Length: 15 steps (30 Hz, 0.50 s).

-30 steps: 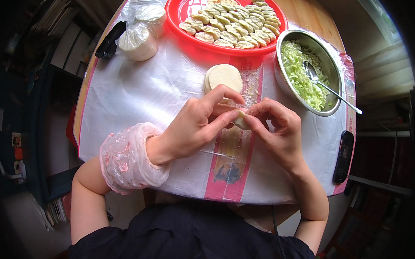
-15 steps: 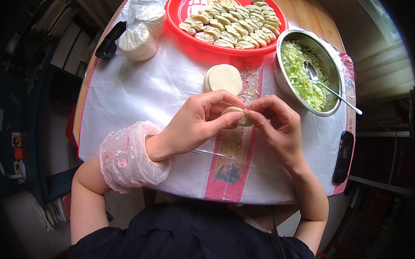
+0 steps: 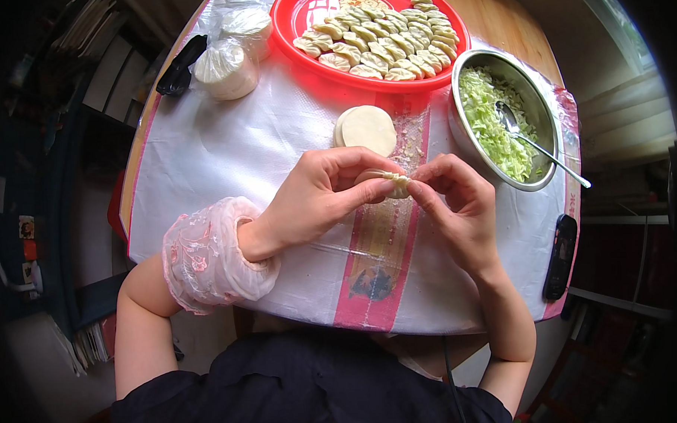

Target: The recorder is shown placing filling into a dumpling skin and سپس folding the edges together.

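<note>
Between my two hands, above the middle of the table, is a pale dumpling (image 3: 397, 185) with a pleated upper edge. My left hand (image 3: 330, 188) pinches its left part between thumb and fingers. At its right end the thumb and forefinger of my right hand (image 3: 455, 196) press the dough together. Just beyond my left fingers lies a short stack of round dough wrappers (image 3: 365, 131). To the right stands a steel bowl (image 3: 552, 140) of chopped green-white filling (image 3: 492, 124), with a metal spoon (image 3: 534, 141) leaning on its rim.
A red round tray (image 3: 291, 27) holding rows of finished dumplings (image 3: 392, 42) sits at the far side. Bagged wrapper stacks (image 3: 227, 70) and a black case (image 3: 180, 65) are at the far left. A black handheld device (image 3: 561, 256) lies by the right edge of the plastic-covered table (image 3: 289, 295).
Pleats now show along the dumpling's upper edge, which has turned into view. My right hand has shifted slightly to the right; my left hand stays nearly in place.
</note>
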Each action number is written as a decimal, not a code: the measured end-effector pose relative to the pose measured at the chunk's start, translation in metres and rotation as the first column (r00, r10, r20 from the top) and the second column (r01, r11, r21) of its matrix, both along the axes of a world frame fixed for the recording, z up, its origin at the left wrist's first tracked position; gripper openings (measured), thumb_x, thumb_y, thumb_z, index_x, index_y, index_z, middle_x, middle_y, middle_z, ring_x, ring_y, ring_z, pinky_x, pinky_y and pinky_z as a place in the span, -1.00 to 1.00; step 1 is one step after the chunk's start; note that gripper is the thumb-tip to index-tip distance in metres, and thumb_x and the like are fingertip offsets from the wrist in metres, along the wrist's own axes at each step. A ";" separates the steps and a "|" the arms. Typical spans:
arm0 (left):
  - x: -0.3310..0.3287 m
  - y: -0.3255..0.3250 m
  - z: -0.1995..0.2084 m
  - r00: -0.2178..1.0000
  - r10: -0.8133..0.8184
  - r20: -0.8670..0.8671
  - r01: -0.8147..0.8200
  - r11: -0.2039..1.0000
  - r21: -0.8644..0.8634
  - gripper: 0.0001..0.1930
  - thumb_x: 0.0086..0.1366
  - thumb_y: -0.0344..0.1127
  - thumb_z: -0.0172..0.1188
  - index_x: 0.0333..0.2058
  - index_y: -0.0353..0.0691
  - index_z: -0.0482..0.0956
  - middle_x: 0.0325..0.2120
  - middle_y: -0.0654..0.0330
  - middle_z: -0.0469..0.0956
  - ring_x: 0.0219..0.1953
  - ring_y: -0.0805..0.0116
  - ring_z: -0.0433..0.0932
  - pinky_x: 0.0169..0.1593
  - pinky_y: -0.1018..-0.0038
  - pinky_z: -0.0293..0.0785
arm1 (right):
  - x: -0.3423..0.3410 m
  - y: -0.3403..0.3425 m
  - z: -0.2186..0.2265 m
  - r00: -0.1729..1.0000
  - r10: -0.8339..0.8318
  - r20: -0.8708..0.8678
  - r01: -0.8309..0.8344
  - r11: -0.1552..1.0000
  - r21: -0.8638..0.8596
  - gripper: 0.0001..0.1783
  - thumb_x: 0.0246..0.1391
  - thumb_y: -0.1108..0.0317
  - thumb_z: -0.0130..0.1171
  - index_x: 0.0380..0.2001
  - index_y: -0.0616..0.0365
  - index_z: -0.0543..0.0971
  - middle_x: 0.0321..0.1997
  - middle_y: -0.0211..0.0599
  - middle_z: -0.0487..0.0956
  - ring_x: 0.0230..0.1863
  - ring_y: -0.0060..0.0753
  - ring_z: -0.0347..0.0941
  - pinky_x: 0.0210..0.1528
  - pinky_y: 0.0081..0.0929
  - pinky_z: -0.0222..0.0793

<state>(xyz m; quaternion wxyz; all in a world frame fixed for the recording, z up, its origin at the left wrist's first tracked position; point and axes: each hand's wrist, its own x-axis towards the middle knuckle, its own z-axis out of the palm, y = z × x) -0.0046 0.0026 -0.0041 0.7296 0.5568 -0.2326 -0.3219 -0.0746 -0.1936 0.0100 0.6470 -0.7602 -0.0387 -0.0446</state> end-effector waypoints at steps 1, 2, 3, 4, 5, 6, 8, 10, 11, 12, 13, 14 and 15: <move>0.000 0.000 0.000 1.000 0.002 0.000 -0.002 1.000 -0.003 -0.74 0.30 -0.48 0.15 -0.04 -0.37 0.53 -0.19 0.18 0.61 -0.15 0.55 0.57 -0.10 0.65 0.51 | 0.000 0.000 0.000 1.000 0.005 0.006 -0.005 1.000 -0.007 -0.88 0.07 0.54 0.24 -0.31 0.32 0.54 -0.37 -0.37 0.56 -0.34 -0.69 0.46 -0.29 -0.71 0.38; 0.000 0.000 0.001 1.000 0.003 0.000 -0.003 1.000 -0.003 -0.74 0.30 -0.48 0.15 -0.04 -0.37 0.53 -0.19 0.18 0.61 -0.15 0.55 0.57 -0.10 0.65 0.51 | 0.001 0.000 -0.001 1.000 0.009 0.012 -0.009 1.000 -0.013 -0.89 0.07 0.54 0.24 -0.33 0.32 0.55 -0.39 -0.38 0.55 -0.36 -0.69 0.46 -0.31 -0.71 0.38; 0.000 0.000 0.003 0.999 -0.031 -0.012 0.031 0.999 0.007 -0.73 0.30 -0.48 0.16 -0.03 -0.38 0.53 -0.20 0.20 0.61 -0.16 0.56 0.57 -0.11 0.67 0.50 | 0.001 0.001 0.000 1.000 0.010 0.012 -0.010 1.000 -0.013 -0.89 0.07 0.54 0.24 -0.33 0.32 0.55 -0.39 -0.38 0.55 -0.36 -0.69 0.46 -0.31 -0.71 0.38; 0.001 0.001 0.005 0.998 -0.064 -0.024 0.065 0.998 0.017 -0.72 0.29 -0.49 0.16 -0.02 -0.38 0.53 -0.20 0.21 0.61 -0.17 0.58 0.56 -0.13 0.68 0.50 | 0.001 0.001 0.000 1.000 0.001 0.027 0.000 0.999 -0.033 -0.91 0.06 0.54 0.24 -0.35 0.32 0.56 -0.40 -0.38 0.55 -0.38 -0.69 0.46 -0.32 -0.71 0.38; 0.000 0.001 0.006 0.998 -0.064 -0.023 0.065 0.998 0.016 -0.72 0.29 -0.49 0.16 -0.02 -0.38 0.53 -0.20 0.21 0.61 -0.17 0.58 0.56 -0.13 0.68 0.50 | 0.000 0.002 0.001 0.999 -0.007 0.043 0.010 0.999 -0.053 -0.93 0.05 0.55 0.24 -0.38 0.32 0.57 -0.41 -0.37 0.55 -0.39 -0.68 0.45 -0.34 -0.70 0.38; 0.000 0.002 0.006 0.998 -0.064 -0.014 0.065 0.997 0.042 -0.74 0.29 -0.49 0.17 -0.04 -0.38 0.54 -0.21 0.21 0.61 -0.16 0.57 0.56 -0.11 0.68 0.50 | 0.000 0.002 0.001 0.999 -0.007 0.044 0.010 0.999 -0.053 -0.93 0.05 0.55 0.24 -0.38 0.32 0.57 -0.41 -0.37 0.55 -0.39 -0.68 0.45 -0.34 -0.70 0.38; -0.001 0.003 0.006 0.998 -0.064 -0.004 0.064 0.996 0.068 -0.75 0.29 -0.50 0.17 -0.06 -0.38 0.55 -0.22 0.20 0.61 -0.16 0.57 0.56 -0.10 0.68 0.50 | 0.000 0.002 0.001 0.997 0.010 0.072 -0.003 0.995 -0.095 -0.93 0.04 0.55 0.25 -0.39 0.32 0.58 -0.43 -0.36 0.54 -0.39 -0.67 0.46 -0.35 -0.70 0.37; -0.001 0.003 0.005 0.998 -0.047 0.039 0.044 0.996 0.077 -0.77 0.28 -0.50 0.17 -0.08 -0.38 0.57 -0.26 0.22 0.62 -0.19 0.58 0.56 -0.13 0.69 0.50 | 0.001 0.002 0.000 0.996 0.011 0.084 -0.001 0.994 -0.113 -0.93 0.03 0.55 0.26 -0.39 0.32 0.58 -0.43 -0.36 0.54 -0.40 -0.67 0.46 -0.35 -0.70 0.37; -0.001 0.002 0.004 0.998 -0.046 0.040 0.043 0.996 0.077 -0.77 0.28 -0.50 0.17 -0.08 -0.38 0.57 -0.26 0.22 0.62 -0.19 0.58 0.56 -0.13 0.69 0.50 | 0.001 0.002 -0.001 0.995 0.012 0.096 0.001 0.991 -0.131 -0.93 0.03 0.55 0.26 -0.39 0.32 0.59 -0.43 -0.36 0.54 -0.40 -0.66 0.46 -0.35 -0.70 0.37; -0.002 0.001 0.002 0.999 -0.021 0.050 0.019 0.999 0.036 -0.77 0.28 -0.50 0.18 -0.09 -0.38 0.58 -0.27 0.23 0.62 -0.20 0.59 0.56 -0.14 0.69 0.50 | 0.000 0.002 0.000 0.995 0.012 0.097 0.000 0.991 -0.131 -0.93 0.03 0.55 0.26 -0.39 0.32 0.59 -0.43 -0.36 0.54 -0.40 -0.66 0.46 -0.35 -0.70 0.37; -0.003 0.000 0.001 0.998 0.005 0.058 -0.005 1.000 -0.006 -0.77 0.28 -0.50 0.18 -0.09 -0.38 0.58 -0.27 0.23 0.62 -0.21 0.60 0.56 -0.15 0.70 0.50 | 0.000 0.003 0.000 0.997 -0.004 0.082 0.012 0.995 -0.102 -0.93 0.02 0.55 0.27 -0.39 0.31 0.59 -0.43 -0.36 0.54 -0.41 -0.66 0.45 -0.36 -0.70 0.36; -0.002 0.001 0.000 0.998 0.005 0.059 -0.005 1.000 -0.006 -0.77 0.28 -0.50 0.18 -0.09 -0.38 0.58 -0.27 0.23 0.62 -0.21 0.60 0.56 -0.15 0.70 0.50 | 0.000 0.003 0.000 0.998 -0.021 0.066 0.026 0.997 -0.073 -0.93 0.02 0.55 0.27 -0.40 0.31 0.59 -0.43 -0.37 0.54 -0.42 -0.66 0.44 -0.37 -0.70 0.35; -0.001 0.002 -0.001 0.998 -0.008 0.060 0.006 1.000 0.028 -0.76 0.27 -0.52 0.17 -0.07 -0.37 0.58 -0.22 0.20 0.62 -0.18 0.56 0.57 -0.11 0.67 0.50 | 0.000 0.003 0.000 0.998 -0.021 0.067 0.026 0.997 -0.073 -0.93 0.02 0.55 0.27 -0.40 0.31 0.59 -0.43 -0.37 0.54 -0.42 -0.66 0.44 -0.37 -0.70 0.35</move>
